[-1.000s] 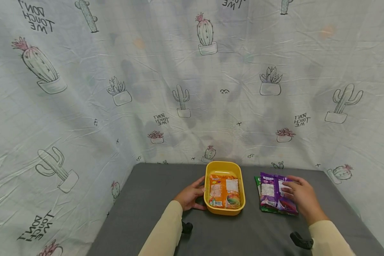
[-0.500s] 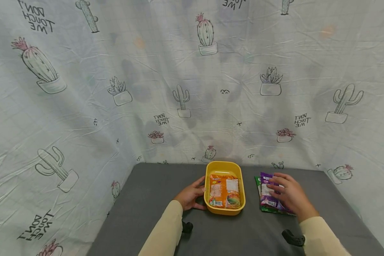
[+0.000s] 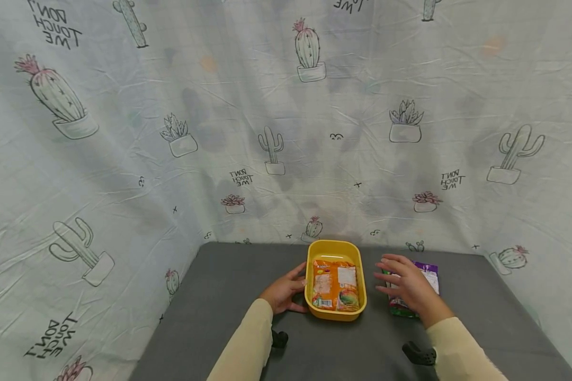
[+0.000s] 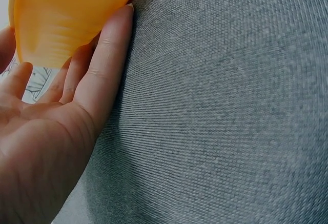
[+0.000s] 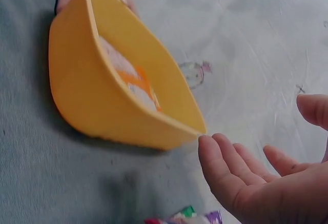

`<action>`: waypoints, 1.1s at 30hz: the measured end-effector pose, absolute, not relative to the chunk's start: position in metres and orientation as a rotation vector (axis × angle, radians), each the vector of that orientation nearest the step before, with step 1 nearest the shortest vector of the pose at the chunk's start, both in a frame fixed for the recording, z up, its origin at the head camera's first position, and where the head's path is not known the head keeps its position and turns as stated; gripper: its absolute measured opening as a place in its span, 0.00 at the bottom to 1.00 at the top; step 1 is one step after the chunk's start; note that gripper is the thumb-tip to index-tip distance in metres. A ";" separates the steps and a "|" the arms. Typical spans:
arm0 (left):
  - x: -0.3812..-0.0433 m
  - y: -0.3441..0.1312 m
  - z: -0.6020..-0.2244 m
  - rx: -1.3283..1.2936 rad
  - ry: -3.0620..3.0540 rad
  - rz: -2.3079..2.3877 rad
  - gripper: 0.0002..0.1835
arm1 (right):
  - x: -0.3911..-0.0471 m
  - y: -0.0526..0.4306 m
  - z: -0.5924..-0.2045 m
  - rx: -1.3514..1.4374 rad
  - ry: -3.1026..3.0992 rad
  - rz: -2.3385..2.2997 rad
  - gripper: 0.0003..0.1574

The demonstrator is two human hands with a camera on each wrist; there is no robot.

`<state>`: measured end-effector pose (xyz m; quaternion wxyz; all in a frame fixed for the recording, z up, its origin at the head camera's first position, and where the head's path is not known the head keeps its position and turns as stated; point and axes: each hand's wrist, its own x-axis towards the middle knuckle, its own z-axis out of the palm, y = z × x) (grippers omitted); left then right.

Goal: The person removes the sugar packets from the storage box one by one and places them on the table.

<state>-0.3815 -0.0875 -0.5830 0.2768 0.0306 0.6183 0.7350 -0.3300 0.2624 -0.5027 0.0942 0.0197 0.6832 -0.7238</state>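
Yellow tub (image 3: 336, 316), orange packet (image 3: 334, 286) inside it; right of it, purple packet (image 3: 431, 268) and green packet (image 3: 403, 313); behind it, whitish curtain (image 3: 362, 106) (cactus-printed); beneath it, grey cloth (image 3: 219, 296).

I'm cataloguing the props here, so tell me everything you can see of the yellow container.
The yellow container is an open-topped rectangular tub with rounded corners, apparently plastic. It stands upright on the gray table, its long sides running away from the person. An orange packet lies inside, and the left hand touches the tub's left wall.
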 end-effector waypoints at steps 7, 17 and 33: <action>-0.381 -0.088 -0.583 0.087 1.660 1.977 0.37 | -0.331 0.241 -0.498 -0.003 1.984 -2.116 0.46; -0.382 -0.087 -0.584 0.092 1.655 1.983 0.38 | -0.333 0.217 -0.497 -0.028 1.965 -2.032 0.46; -0.383 -0.086 -0.589 0.105 1.668 1.984 0.39 | -0.336 0.178 -0.506 0.129 2.105 -1.877 0.56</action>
